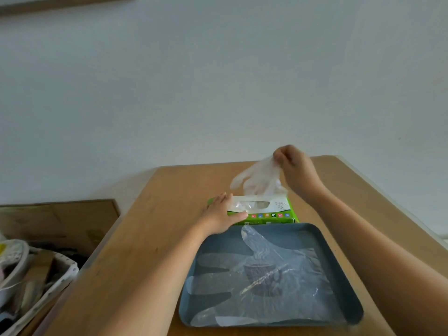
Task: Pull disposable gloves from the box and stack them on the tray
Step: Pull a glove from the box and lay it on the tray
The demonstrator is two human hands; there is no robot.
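1. R hand (294,166): fingers are curling shut, pinching one end of a thin glove (257,180) at the fingertips. The hand is hovering above the far right part of the box.

2. Glove: clear, filmy plastic, crinkled and semi-transparent. It is hanging down and to the left from the pinch, and its lower end is meeting the slot in the box top. One lobe is flaring out to the left.

3. L hand (221,214): fingers are lying straight and flat, pressing on the left end of the box top. The thumb is running along the near top edge. It is gripping nothing.

4. Box (269,212): green carton w/ a white top panel and an oval slot showing more clear film inside. A line drawing of hands is showing right of the slot. A row of small coloured icons is running along the near side; the text is too small to read. The box is sitting just beyond the tray's far edge.

5. Tray (213,251): grey-blue rect. w/ rounded corners and a low raised rim, smooth. It is lying on the near right of the table.

6. Stacked gloves (266,282): clear film lying flat in the tray, finger shapes pointing left, creased and glinting. They are lying well below and nearer than the R hand.

7. Table (145,263): tan wood-look top, matte.

8. Basket (36,275): pale fabric, sitting lower left off the table; its contents are unclear.
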